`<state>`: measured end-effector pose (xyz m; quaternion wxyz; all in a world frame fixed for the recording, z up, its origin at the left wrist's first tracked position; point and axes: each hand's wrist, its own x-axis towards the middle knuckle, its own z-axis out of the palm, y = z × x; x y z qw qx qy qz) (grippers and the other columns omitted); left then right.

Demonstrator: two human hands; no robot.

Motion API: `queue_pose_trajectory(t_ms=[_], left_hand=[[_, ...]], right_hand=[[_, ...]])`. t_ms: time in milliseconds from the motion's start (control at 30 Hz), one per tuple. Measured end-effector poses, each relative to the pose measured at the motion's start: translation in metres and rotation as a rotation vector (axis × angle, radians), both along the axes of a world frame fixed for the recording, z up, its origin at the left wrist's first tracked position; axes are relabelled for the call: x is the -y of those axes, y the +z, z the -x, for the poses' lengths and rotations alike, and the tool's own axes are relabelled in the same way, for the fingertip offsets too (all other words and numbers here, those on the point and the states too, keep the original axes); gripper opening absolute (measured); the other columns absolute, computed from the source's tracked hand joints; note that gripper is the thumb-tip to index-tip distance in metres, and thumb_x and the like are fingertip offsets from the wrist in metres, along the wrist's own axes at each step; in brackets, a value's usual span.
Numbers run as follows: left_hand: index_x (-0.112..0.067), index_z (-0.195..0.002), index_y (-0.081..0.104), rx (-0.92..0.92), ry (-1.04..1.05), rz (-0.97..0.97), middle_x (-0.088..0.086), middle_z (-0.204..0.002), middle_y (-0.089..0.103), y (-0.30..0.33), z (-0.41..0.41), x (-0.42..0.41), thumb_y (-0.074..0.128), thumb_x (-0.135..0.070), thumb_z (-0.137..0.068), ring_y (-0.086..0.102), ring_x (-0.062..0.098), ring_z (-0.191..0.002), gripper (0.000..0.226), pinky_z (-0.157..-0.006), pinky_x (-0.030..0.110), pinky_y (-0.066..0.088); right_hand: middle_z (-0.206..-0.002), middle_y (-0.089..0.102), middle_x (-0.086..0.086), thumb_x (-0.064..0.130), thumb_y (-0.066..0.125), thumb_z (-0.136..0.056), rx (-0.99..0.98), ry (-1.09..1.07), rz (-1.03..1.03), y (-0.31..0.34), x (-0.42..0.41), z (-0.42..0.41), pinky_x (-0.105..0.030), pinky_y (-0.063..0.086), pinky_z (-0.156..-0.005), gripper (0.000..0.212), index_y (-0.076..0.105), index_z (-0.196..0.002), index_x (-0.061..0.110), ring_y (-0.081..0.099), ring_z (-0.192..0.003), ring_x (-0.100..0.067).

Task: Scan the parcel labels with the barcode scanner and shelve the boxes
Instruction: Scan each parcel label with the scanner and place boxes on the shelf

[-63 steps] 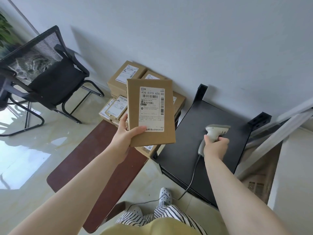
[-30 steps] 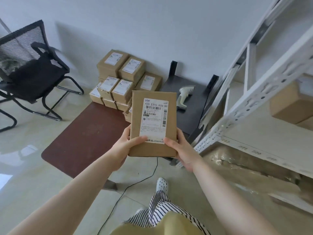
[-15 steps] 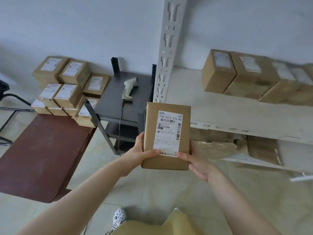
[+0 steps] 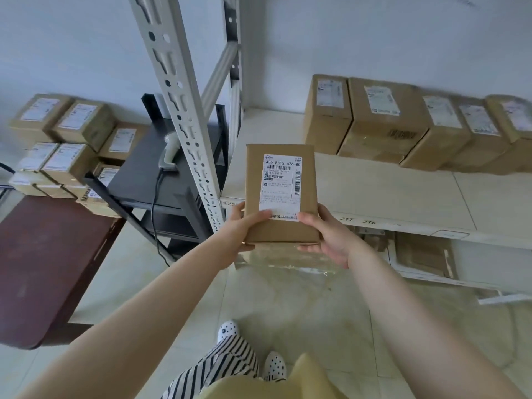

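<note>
I hold a flat brown parcel point(image 4: 253, 180) with a white barcode label facing me, upright in front of the white shelf board point(image 4: 388, 197). My left hand point(image 4: 240, 226) grips its lower left edge, thumb on the front. My right hand point(image 4: 325, 234) grips the lower right corner, thumb on the label. The grey barcode scanner point(image 4: 168, 152) lies on the black stand point(image 4: 138, 180) to the left, its cable hanging down.
Several labelled brown boxes point(image 4: 385, 122) line the back of the shelf. A white perforated upright point(image 4: 184, 110) rises left of the parcel. More parcels point(image 4: 69, 145) are stacked at left behind a dark red table point(image 4: 43, 254). Flattened cardboard lies under the shelf.
My right hand left the scanner on the black stand and took the parcel's right corner. I turned right from the parcel pile to the shelf, carrying the parcel closer to it.
</note>
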<state>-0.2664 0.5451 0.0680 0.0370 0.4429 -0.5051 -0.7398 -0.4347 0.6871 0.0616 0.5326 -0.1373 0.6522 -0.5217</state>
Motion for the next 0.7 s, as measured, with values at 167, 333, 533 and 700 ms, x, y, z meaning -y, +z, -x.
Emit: queue_pose_trajectory(t_ms=[167,333,533,700], left_hand=[[-0.025,-0.144,0.038,0.071,0.168,-0.009,0.001,-0.119,0.059,0.005,0.039,0.028,0.076,-0.044,-0.087,0.062,0.022,-0.104,0.071,-0.094,0.047,0.055],[-0.028,-0.145,0.037,0.068,0.269,-0.037,0.0,-0.127,0.055,-0.002,0.075,0.07,0.083,-0.053,-0.072,0.057,0.029,-0.118,0.089,-0.102,0.055,0.051],[-0.027,-0.142,0.046,0.066,0.346,0.067,-0.006,-0.105,0.06,-0.01,0.121,0.104,0.077,-0.028,-0.089,0.061,0.017,-0.094,0.061,-0.096,0.043,0.057],[-0.03,-0.148,0.048,0.099,0.433,0.05,-0.008,-0.097,0.056,-0.01,0.151,0.117,0.071,-0.025,-0.095,0.058,0.014,-0.085,0.058,-0.098,0.045,0.057]], right_hand=[[-0.131,0.063,0.0,0.046,0.071,-0.087,0.031,-0.04,-0.062,0.003,0.044,0.025,-0.051,0.056,-0.094,0.058,0.05,-0.137,0.027,0.063,-0.116,-0.021],[-0.127,0.064,0.0,0.059,0.069,-0.084,0.01,-0.055,-0.164,0.008,0.103,0.051,-0.048,0.057,-0.093,0.057,0.055,-0.13,0.028,0.063,-0.114,-0.024],[-0.141,0.052,0.002,0.056,0.068,-0.086,0.027,-0.219,-0.175,0.0,0.152,0.083,-0.046,0.056,-0.092,0.067,0.049,-0.14,0.021,0.054,-0.123,-0.021],[-0.132,0.056,0.0,0.035,0.07,-0.092,0.049,-0.375,-0.157,-0.016,0.169,0.093,-0.04,0.046,-0.107,0.057,0.049,-0.138,0.008,0.05,-0.111,-0.017]])
